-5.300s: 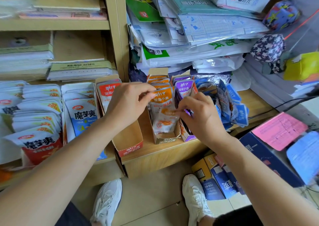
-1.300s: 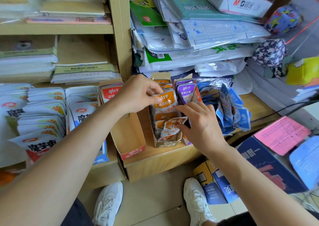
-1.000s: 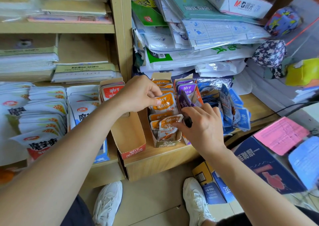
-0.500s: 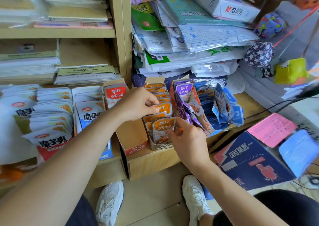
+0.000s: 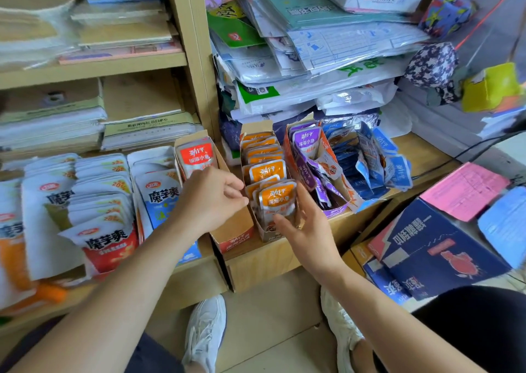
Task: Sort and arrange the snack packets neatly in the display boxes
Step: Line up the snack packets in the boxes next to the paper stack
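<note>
The front orange foil snack packet (image 5: 277, 202) stands at 11 o'clock of the wide right grip (image 5: 310, 230), touching its thumb, and at 3 o'clock of the loose, empty left grip (image 5: 209, 199).

Packets (image 5: 277, 202): gleaming as glossy plastic film.
Boxes (image 5: 237, 226): showing matt brown cardboard.
Shelf (image 5: 264, 261): showing smooth pale wood.

Your orange packets (image 5: 267, 170) upright in a row in the narrow box (image 5: 267, 233), purple packets (image 5: 306, 142) leaning messily in the next box (image 5: 337, 210), blue packets (image 5: 370, 159) heaped beside.
</note>
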The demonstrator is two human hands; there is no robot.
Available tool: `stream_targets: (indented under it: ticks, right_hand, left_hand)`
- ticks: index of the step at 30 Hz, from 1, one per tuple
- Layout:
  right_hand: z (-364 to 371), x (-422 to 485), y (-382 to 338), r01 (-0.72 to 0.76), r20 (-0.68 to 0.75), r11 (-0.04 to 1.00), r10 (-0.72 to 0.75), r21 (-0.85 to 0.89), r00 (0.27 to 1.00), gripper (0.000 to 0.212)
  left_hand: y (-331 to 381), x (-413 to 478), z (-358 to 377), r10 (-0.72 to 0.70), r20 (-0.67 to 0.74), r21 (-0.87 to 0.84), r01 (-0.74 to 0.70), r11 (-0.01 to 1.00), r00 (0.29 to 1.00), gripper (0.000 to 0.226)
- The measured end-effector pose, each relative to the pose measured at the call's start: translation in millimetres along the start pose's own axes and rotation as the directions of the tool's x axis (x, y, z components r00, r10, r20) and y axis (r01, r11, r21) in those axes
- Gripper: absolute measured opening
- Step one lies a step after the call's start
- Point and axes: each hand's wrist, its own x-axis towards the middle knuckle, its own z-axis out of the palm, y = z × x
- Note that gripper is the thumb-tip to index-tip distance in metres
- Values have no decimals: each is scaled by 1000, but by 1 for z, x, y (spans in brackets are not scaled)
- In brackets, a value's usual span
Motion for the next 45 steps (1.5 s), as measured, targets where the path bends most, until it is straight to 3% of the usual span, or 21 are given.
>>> stream_targets:
  ticks: [3, 7, 9, 13, 20, 25, 31, 35, 38, 41, 45]
  right_hand:
    - [-1, 2, -3, 55, -3, 998, -54, 29, 999, 53]
    - [-3, 6, 0, 0, 19, 995, -2, 104, 1000, 53]
    - [-4, 9, 2, -41, 1, 994, 41, 99, 999, 65]
    - [-4, 20, 1, -80, 18, 994, 79, 72, 997, 89]
    - [1, 32, 0, -63, 76, 995, 57, 75, 995, 82]
    - [-2, 36, 3, -72, 19, 995, 71, 62, 997, 82]
    - [-1, 25, 1, 11, -15, 993, -13, -117, 1000, 70]
    - [-3, 21, 3, 10, -32, 984, -16, -180, 999, 53]
    - [-6, 21, 6, -34, -21, 983, 31, -178, 999, 46]
    - [-7, 19, 7, -27, -26, 983, 23, -180, 999, 46]
    - [-7, 18, 8, -1, -35, 976, -7, -217, 999, 62]
  left_hand:
    - [4, -1, 13, 16, -61, 4, -15, 1000, 998, 17]
    - [3, 6, 15, -7, -34, -86, 4, 996, 999, 16]
    - [2, 7, 13, -21, -53, -94, 16, 995, 998, 16]
    - [5, 6, 14, -55, -265, -104, 29, 994, 963, 32]
    - [15, -1, 27, 26, -175, -77, -40, 996, 984, 39]
    - [-1, 15, 20, 34, -204, -108, -57, 992, 978, 23]
    - [-3, 17, 15, 56, -244, -62, -73, 995, 968, 13]
    - [-8, 17, 15, 89, -79, 47, -86, 995, 993, 19]
    - [-6, 19, 19, 123, -42, 117, -117, 986, 992, 15]
    - [-1, 23, 20, 145, -67, 118, -137, 984, 987, 8]
    - [0, 27, 20, 148, -104, -25, -151, 988, 983, 10]
